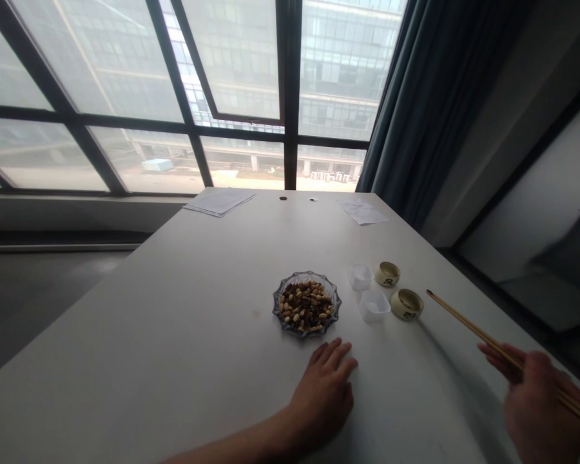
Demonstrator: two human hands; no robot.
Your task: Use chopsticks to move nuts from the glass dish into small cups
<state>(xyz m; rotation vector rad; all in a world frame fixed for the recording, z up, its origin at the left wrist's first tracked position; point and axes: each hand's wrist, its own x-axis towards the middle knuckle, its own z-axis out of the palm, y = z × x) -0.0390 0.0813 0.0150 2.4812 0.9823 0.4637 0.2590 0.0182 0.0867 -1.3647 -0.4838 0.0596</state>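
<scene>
Long thin wooden chopsticks [483, 336] are pinched in the right hand [536, 406], so their tips stick out near a round cream cup [406, 303]. The left hand [321, 396] lies open and flat on the white surface [174, 335], well apart from the right, just beside a blue glass dish [290, 279] of nuts [305, 307].

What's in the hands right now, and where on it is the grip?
The right hand holds wooden chopsticks toward their rear end, tips free; the left hand rests empty on the white table.

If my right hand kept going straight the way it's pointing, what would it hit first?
The chopsticks in the right hand lead, and their tips aim at the nearer cream cup, probably hitting it first, though depth is unclear and they might pass just behind it.
</scene>
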